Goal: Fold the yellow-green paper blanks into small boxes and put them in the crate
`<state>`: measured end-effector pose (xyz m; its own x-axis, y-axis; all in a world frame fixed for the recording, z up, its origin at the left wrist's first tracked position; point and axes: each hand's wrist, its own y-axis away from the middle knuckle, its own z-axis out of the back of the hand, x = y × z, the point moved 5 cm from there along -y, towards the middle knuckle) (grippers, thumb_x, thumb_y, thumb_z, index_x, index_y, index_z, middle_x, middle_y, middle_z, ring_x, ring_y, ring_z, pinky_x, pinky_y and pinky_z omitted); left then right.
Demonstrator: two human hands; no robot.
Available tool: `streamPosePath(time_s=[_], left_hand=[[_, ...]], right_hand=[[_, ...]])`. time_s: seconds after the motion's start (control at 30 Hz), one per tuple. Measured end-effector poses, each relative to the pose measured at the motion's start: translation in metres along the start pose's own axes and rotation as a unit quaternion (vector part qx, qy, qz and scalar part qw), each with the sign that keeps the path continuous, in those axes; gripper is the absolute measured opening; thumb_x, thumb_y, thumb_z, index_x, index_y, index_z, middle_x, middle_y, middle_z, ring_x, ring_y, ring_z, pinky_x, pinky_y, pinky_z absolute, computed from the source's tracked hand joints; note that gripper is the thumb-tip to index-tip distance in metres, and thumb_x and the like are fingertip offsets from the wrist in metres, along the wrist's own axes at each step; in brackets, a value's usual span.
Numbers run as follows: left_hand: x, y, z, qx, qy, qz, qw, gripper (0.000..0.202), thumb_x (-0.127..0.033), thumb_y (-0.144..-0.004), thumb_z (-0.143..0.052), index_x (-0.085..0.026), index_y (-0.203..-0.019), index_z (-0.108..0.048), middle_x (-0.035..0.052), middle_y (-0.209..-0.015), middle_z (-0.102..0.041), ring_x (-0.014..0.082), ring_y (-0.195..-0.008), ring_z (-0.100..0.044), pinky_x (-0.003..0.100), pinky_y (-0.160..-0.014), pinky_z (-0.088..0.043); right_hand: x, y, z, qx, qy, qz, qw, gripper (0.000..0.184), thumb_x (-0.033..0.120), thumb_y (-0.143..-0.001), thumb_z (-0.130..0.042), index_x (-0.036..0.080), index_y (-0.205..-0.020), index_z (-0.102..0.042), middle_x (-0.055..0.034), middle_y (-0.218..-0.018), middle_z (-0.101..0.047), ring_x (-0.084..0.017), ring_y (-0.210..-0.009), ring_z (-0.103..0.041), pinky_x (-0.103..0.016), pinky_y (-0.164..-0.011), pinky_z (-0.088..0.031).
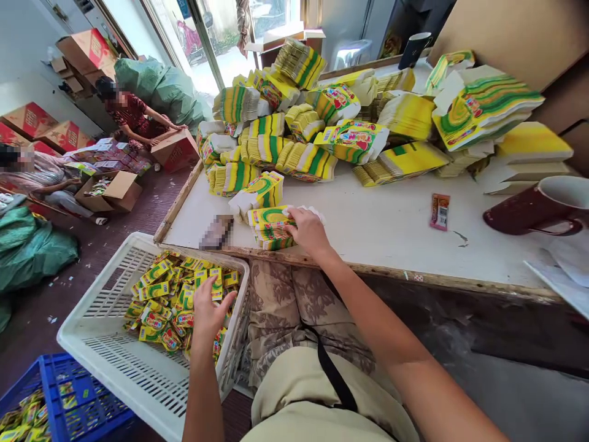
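My left hand (209,312) is over the white plastic basket (115,362), its thumb and fingers apart. Below it lies a heap of small yellow-and-green packets (159,307). At the table's front edge, my right hand (309,230) has its thumb and fingers closed on a stack of flat yellow-and-green cartons (271,228). Touching that stack from behind is another bundle of flattened cartons (262,191). A blurred-out object (217,232) rests on the tabletop to the left.
Many carton bundles (294,153) cover the back of the white table (386,239). A dark red mug (538,205) and a small wrapped packet (440,212) stand right. A blue crate (78,393) sits lower left. Two people work among boxes and green sacks (161,86).
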<state>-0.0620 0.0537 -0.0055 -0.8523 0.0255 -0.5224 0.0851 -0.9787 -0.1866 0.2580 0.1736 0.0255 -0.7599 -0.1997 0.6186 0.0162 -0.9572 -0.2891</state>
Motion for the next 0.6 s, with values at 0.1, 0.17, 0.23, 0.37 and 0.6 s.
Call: streamPosePath(time_s=[0.1, 0.17, 0.23, 0.37, 0.6], left_hand=[[-0.029, 0.004, -0.025, 0.065, 0.101, -0.020, 0.993, 0.047, -0.049, -0.081, -0.068, -0.022, -0.119, -0.064, 0.0127, -0.123, -0.067, 0.0315, -0.118, -0.060, 0.052, -0.105, -0.043], [-0.050, 0.005, -0.036, 0.094, 0.147, -0.030, 0.984, 0.045, -0.047, -0.082, -0.069, -0.023, -0.120, -0.065, 0.0116, -0.124, -0.068, 0.0292, -0.118, -0.061, 0.049, -0.103, -0.046], [-0.068, 0.004, -0.043, 0.116, 0.182, -0.045, 0.975, 0.044, -0.044, -0.082, -0.069, -0.024, -0.121, -0.065, 0.0105, -0.125, -0.068, 0.0276, -0.117, -0.062, 0.047, -0.100, -0.048], [-0.082, 0.004, -0.050, 0.148, 0.242, -0.037, 0.958, 0.044, -0.046, -0.078, -0.072, -0.025, -0.116, -0.069, 0.0104, -0.121, -0.071, 0.0280, -0.113, -0.065, 0.045, -0.095, -0.052], [-0.085, -0.003, -0.081, 0.165, 0.427, 0.066, 0.887, 0.056, -0.054, -0.069, -0.079, -0.023, -0.114, -0.068, 0.0121, -0.119, -0.071, 0.0301, -0.111, -0.067, 0.043, -0.093, -0.055]], right_hand=[[0.002, -0.002, -0.002, 0.026, 0.012, 0.014, 0.999, 0.036, 0.012, -0.084, -0.066, 0.015, -0.119, -0.062, -0.0158, -0.109, -0.070, -0.033, -0.104, -0.061, -0.047, -0.092, -0.046], [0.004, -0.001, -0.001, 0.029, 0.008, 0.022, 0.999, 0.041, 0.010, -0.083, -0.067, 0.016, -0.123, -0.060, -0.0161, -0.114, -0.068, -0.032, -0.105, -0.060, -0.046, -0.093, -0.045], [0.006, -0.002, -0.001, 0.035, 0.004, 0.028, 0.999, 0.042, 0.008, -0.082, -0.067, 0.016, -0.123, -0.058, -0.0153, -0.116, -0.068, -0.030, -0.106, -0.060, -0.045, -0.093, -0.045], [0.012, -0.007, 0.001, 0.040, 0.006, 0.026, 0.999, 0.038, 0.005, -0.078, -0.071, 0.014, -0.113, -0.060, -0.0148, -0.108, -0.068, -0.029, -0.102, -0.061, -0.041, -0.092, -0.046], [0.027, 0.006, 0.020, 0.005, -0.022, 0.027, 0.999, 0.052, 0.014, -0.080, -0.071, 0.020, -0.125, -0.045, -0.0067, -0.113, -0.061, -0.021, -0.101, -0.059, -0.034, -0.090, -0.048]])
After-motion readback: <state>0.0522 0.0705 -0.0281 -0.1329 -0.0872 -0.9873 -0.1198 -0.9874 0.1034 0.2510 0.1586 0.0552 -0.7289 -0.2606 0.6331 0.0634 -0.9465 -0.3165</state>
